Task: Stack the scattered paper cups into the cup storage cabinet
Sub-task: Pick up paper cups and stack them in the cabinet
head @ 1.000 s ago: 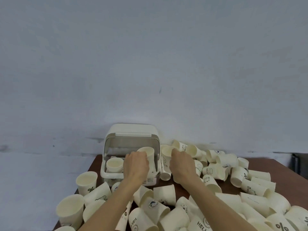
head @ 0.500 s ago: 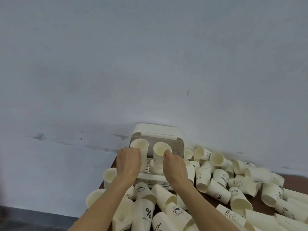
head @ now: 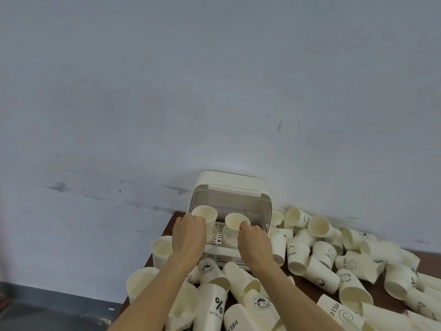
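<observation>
Paper cups sit one in each grip, left hand (head: 189, 231) round the left cup (head: 204, 217), right hand (head: 254, 240) pinching the right cup (head: 237, 224), upright just ahead inside my open cup storage cabinet (head: 229, 199) for stacking.

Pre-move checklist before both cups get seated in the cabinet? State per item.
1. Left hand grip on left cup: ok, fingers curled round it.
2. Right hand grip on right cup: ok, pinched at the rim.
3. Cabinet lid raised: ok.
4. Both cups upright, mouths up: ok.
5. Cups already nested in stacks below: cannot tell, hands cover the bases.
6. Loose cups crowd the cabinet's right side and front: not ok.
</observation>
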Available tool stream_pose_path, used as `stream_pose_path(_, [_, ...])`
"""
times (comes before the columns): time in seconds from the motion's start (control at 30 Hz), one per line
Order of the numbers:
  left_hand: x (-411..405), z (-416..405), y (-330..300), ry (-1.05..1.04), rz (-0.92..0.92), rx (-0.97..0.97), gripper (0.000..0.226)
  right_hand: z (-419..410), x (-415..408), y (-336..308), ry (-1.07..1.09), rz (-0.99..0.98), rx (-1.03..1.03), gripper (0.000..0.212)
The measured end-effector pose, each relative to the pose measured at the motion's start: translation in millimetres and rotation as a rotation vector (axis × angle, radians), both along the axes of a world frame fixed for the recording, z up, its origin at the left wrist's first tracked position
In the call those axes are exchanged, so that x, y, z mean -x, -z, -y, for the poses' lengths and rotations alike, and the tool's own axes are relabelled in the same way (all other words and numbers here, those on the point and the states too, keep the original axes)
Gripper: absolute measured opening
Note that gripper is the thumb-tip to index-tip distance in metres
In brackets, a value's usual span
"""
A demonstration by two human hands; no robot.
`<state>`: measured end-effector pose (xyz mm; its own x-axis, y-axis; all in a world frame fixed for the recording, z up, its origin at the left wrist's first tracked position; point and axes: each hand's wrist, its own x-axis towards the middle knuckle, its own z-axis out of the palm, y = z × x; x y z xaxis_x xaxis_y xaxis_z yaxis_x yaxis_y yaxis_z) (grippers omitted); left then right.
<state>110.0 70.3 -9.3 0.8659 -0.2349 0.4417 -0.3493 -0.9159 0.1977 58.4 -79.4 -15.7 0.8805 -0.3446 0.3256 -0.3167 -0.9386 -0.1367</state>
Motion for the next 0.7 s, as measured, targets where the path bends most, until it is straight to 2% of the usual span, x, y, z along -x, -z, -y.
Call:
stream_pose_path(0.37, [-8, 11, 22, 0.058, -0.044, -0.144, 0.024, 1, -7, 15, 0.002, -0.077, 0.005, 0.015])
stream_pose_path(0.7, [-15, 18, 38, 0.079, -0.081, -0.173, 0.023, 5, -8, 27, -0.021, -0.097, 0.042, 0.012])
